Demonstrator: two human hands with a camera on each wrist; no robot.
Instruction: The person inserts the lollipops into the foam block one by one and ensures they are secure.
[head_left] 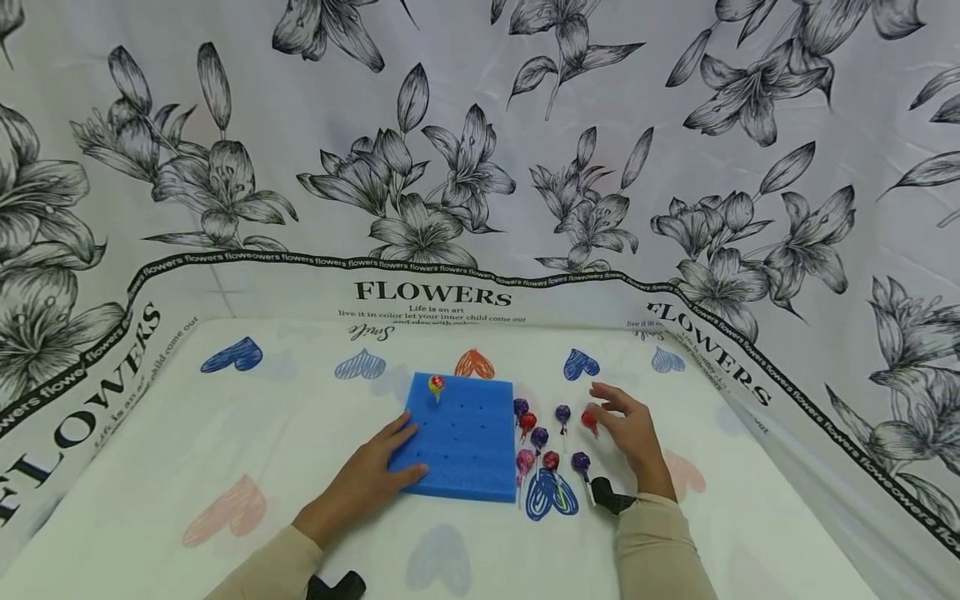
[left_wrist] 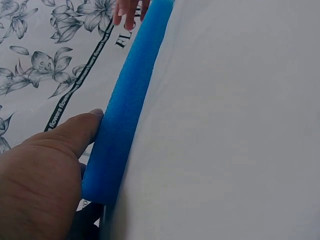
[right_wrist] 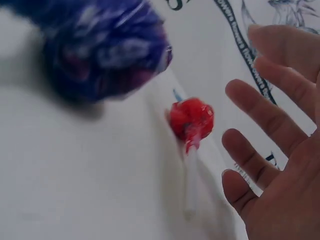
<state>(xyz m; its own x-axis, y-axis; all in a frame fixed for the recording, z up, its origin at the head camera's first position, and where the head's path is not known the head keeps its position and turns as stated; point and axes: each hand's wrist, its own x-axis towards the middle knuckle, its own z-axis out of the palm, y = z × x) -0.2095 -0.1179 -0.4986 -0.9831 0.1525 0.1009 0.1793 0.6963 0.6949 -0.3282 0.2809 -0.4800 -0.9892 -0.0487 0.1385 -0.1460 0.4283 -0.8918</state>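
A blue foam block (head_left: 465, 450) with rows of small holes lies on the table. One lollipop (head_left: 437, 384) with a red and yellow wrapper stands upright in its far left part. My left hand (head_left: 371, 471) rests on the block's left edge, thumb and fingers spread; the left wrist view shows the thumb against the block's side (left_wrist: 120, 115). Right of the block, my right hand (head_left: 630, 429) hovers beside a red lollipop (right_wrist: 192, 120), fingers spread and apart from it in the right wrist view. A purple lollipop (right_wrist: 107, 50) looms blurred and close there.
Several more lollipops, purple (head_left: 539, 438), red (head_left: 551, 460) and pink (head_left: 525, 460), lie loose between the block and my right hand. The white tablecloth (head_left: 300, 433) bears printed hearts. A flower-printed curtain (head_left: 480, 167) stands behind and at the sides.
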